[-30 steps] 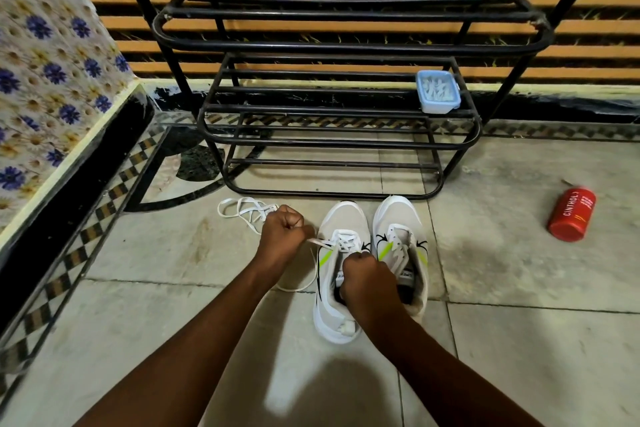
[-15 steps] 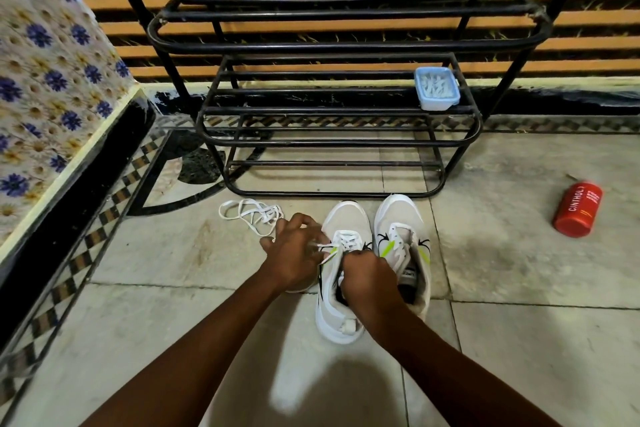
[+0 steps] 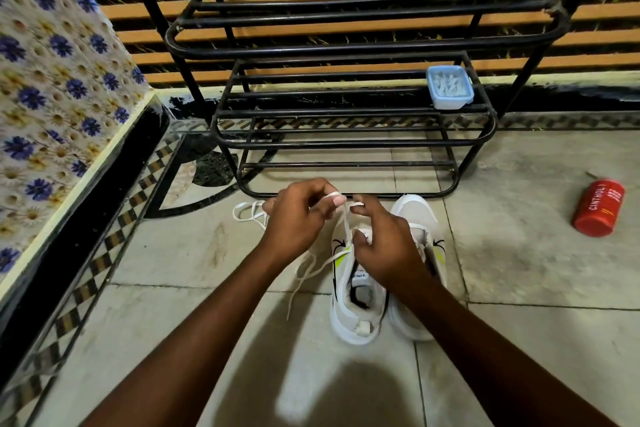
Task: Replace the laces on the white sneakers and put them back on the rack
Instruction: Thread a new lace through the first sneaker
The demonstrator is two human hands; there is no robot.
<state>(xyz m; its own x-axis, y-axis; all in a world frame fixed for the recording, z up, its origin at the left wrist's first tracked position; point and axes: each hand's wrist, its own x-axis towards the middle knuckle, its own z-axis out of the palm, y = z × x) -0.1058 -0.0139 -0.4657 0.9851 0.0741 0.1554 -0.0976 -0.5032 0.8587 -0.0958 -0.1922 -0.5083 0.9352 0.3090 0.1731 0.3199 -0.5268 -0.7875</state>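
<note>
A small blue box [image 3: 449,87] sits at the right end of the rack's [image 3: 346,52] lower shelf. It holds little white bits. The white sneakers [image 3: 349,305] stand side by side on the floor, just in front of the rack. The left hand [image 3: 298,218] and right hand [image 3: 384,243] each pinch the white lace [image 3: 346,222] with curled fingers. Both hands are higher than before, over the toes, pulling the lace up.
</note>
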